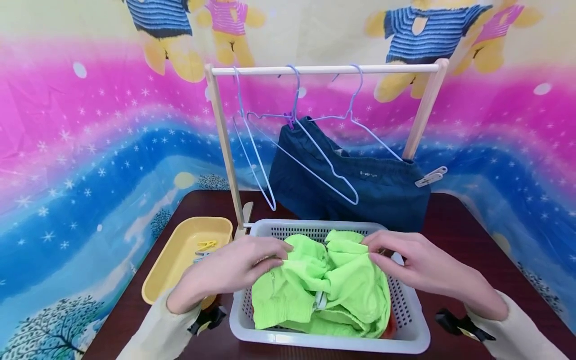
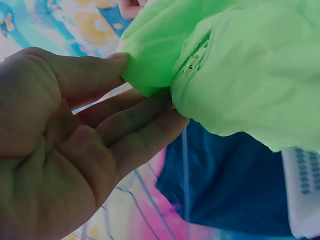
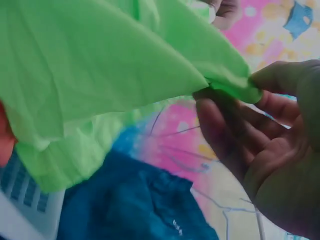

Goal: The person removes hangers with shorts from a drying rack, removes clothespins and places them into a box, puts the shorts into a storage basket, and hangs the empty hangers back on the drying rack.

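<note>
A bright green garment [image 1: 355, 290], with a zipper showing in the left wrist view, lies bunched over a light grey plastic basket [image 1: 330, 346]. My left hand [image 1: 236, 265] pinches its upper left part between thumb and fingers. On the opposite side my right hand [image 1: 418, 262] pinches an upper edge of the same cloth. In the right wrist view the green fabric [image 3: 115, 65] stretches away from the thumb and fingers. Something red-orange [image 3: 5, 135] shows under the cloth in the basket.
Behind the basket stands a wooden rack [image 1: 324, 70] with several hangers. Dark blue shorts [image 1: 351, 185] hang there, a white clothespin [image 1: 431, 177] at their right side. A yellow tray [image 1: 168, 260] with clothespins [image 1: 207, 245] sits left on the dark table [image 1: 450, 225].
</note>
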`<move>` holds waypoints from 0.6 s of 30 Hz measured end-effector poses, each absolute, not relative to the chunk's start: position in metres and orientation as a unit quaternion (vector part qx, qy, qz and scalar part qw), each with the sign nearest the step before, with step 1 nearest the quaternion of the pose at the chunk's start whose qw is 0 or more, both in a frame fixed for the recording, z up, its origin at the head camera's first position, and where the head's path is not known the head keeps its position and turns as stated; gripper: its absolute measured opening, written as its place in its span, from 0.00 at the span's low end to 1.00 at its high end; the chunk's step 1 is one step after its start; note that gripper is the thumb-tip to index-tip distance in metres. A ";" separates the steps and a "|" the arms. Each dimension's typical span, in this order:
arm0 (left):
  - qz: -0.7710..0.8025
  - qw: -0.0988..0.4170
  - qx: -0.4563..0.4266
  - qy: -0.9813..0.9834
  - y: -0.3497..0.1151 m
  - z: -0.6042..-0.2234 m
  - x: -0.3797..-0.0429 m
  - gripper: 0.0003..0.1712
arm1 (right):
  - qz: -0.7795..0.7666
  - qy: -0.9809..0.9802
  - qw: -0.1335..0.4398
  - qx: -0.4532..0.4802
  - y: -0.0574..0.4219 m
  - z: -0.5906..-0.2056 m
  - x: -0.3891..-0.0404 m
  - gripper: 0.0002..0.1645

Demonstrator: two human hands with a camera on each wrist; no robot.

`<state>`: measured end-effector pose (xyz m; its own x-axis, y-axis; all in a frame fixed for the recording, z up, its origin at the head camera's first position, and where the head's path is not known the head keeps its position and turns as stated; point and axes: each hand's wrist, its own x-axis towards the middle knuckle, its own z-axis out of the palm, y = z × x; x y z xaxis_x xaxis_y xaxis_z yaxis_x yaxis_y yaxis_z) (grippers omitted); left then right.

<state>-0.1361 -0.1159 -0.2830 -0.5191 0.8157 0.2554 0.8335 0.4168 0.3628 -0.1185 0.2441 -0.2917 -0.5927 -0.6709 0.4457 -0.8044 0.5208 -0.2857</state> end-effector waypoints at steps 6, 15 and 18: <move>-0.175 -0.081 -0.446 -0.874 -0.121 -0.297 -0.160 0.12 | 0.159 -0.910 0.045 0.379 0.246 -0.303 -0.139 0.08; -0.159 -0.187 -0.364 -0.898 -0.131 -0.309 -0.191 0.32 | 0.140 -0.928 -0.108 0.328 0.258 -0.316 -0.162 0.25; -0.192 -0.197 -0.344 -0.898 -0.143 -0.309 -0.198 0.32 | 0.151 -0.931 -0.092 0.319 0.264 -0.312 -0.163 0.26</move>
